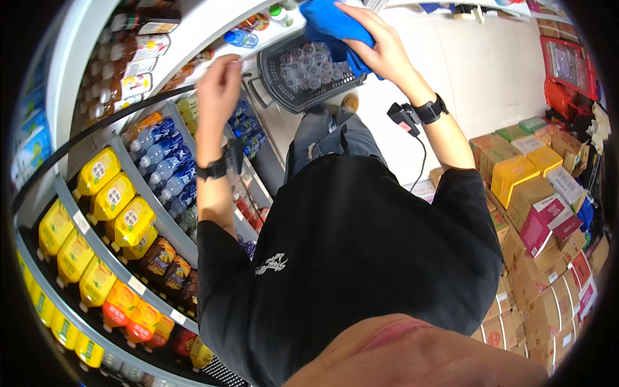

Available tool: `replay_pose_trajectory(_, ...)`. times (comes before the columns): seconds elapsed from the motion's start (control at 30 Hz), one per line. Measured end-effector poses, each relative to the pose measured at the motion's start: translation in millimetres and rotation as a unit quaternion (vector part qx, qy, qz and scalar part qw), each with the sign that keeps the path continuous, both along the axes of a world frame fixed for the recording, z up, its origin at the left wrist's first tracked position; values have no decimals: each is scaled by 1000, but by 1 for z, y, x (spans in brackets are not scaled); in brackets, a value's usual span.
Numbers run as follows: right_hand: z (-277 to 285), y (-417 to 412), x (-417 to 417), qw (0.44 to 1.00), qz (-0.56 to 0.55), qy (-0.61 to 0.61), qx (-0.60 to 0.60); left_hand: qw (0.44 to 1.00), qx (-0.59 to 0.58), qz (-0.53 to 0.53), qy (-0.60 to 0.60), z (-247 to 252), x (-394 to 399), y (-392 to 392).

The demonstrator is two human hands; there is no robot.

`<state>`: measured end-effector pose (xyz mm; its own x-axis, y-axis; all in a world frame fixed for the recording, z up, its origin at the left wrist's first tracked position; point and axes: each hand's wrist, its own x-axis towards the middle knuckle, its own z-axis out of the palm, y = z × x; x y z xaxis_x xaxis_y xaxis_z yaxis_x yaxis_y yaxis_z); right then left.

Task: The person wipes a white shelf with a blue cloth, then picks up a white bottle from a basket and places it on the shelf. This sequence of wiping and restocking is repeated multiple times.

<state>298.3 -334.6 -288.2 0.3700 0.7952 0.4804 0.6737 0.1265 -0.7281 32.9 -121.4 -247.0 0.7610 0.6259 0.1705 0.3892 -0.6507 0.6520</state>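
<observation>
My right hand [382, 43] grips a bunched blue cloth [333, 22], held over one end of a dark grey plastic basket [285, 99]. Inside the basket stand several clear bottles or cups [309, 65], seen from above. On the other side, my left hand [220, 89] is raised with its fingers curled, and motion blurs it. It overlaps a long black curved edge [111, 118] in front of the drink shelves; whether it grips that edge is unclear. A bottle with a blue cap [241, 38] stands on the white shelf just beyond this hand.
Shelves at left hold yellow-labelled bottles [133, 220], blue-labelled bottles [167, 162] and orange drink bottles [142, 319]. Stacked cardboard cartons [541, 285] line the right side. A small black device [404, 118] with a cable hangs by my right wrist.
</observation>
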Motion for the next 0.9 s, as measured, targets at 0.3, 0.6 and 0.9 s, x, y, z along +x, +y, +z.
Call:
replay_pose_trajectory(0.3, -192, -85, -20, 942, -129, 231, -206, 934, -245, -96, 243, -312, 53, -24)
replay_pose_trajectory(0.6, -336, -118, -26, 905, -182, 315, -222, 895, -78, -148, 412, -595, 136, -24)
replay_pose_trajectory(0.9, -397, -136, -28, 894, -204, 325, -232, 890, -26, -122, 439, -740, 174, 2)
